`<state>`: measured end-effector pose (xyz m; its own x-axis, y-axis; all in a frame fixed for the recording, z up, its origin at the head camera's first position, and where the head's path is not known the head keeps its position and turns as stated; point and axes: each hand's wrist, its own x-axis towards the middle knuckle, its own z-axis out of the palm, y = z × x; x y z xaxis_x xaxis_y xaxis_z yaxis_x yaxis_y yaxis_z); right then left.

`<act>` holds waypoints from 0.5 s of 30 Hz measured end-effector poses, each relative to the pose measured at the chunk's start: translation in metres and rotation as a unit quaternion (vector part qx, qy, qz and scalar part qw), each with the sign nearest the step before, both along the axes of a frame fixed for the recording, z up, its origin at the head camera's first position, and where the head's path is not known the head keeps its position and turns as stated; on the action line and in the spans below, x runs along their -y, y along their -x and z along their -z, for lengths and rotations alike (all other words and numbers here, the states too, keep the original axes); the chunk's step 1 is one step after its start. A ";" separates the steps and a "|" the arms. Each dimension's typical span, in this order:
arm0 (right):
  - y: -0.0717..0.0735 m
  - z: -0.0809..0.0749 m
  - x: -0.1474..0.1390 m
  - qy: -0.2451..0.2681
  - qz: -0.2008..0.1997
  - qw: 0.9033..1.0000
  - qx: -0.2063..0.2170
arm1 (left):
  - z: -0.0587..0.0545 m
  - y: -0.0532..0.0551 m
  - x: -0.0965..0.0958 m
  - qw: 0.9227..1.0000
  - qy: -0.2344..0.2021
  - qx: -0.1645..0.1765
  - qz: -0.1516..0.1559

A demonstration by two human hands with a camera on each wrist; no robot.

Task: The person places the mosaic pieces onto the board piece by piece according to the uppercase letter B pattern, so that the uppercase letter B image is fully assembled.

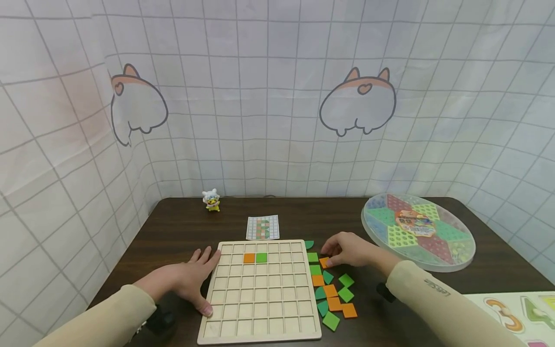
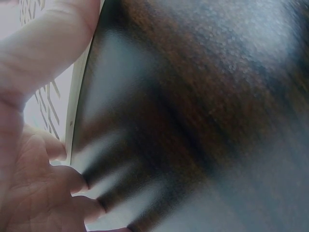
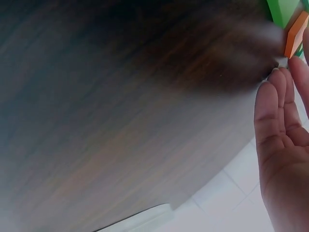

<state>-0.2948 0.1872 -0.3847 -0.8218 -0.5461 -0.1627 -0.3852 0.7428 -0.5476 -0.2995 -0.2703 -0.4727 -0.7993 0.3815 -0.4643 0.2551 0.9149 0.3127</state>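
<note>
Grid board (image 1: 262, 311), pale wood, lies flat on the dark surface (image 1: 182, 219) and serves as reference for all positions. A white checked curtain (image 1: 260, 106) with animal outlines hangs behind it. Well to its right and farther back is a round, multicoloured game disc (image 1: 418, 233). A white sheet with coloured numerals (image 1: 520, 320) is partly visible, well to its right.

The left hand (image 1: 191, 280) is at the board's left edge; its fingers are spread apart, the thumb resting on the rim. The right hand (image 1: 352, 249) is just beyond the board's right edge; its thumb and forefinger are bent to an orange tile (image 1: 323, 262). Whether they are clamped on it, I cannot tell.

A printed card (image 1: 262, 227) lies just behind the board. A small figurine (image 1: 212, 201) stands farther back, to the left of the card. Loose green and orange pieces (image 1: 334, 304) lie along the board's right side. In the board's second row from the far edge, one orange square (image 1: 249, 258) and one green square (image 1: 261, 258) occupy adjacent cells.
</note>
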 end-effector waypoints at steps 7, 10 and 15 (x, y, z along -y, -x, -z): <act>-0.001 0.000 -0.003 0.003 -0.003 1.000 0.010 | 0.003 0.002 0.001 1.000 0.001 -0.001 -0.001; -0.001 0.000 -0.004 0.006 -0.005 1.000 0.011 | 0.004 0.002 0.001 1.000 0.000 -0.001 -0.001; -0.002 -0.001 -0.004 0.010 -0.006 1.000 0.013 | 0.003 0.002 0.001 1.000 -0.001 0.001 -0.002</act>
<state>-0.2929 0.1916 -0.3840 -0.8105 -0.5596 -0.1734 -0.3796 0.7271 -0.5720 -0.3015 -0.2716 -0.4758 -0.7998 0.3795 -0.4650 0.2513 0.9153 0.3149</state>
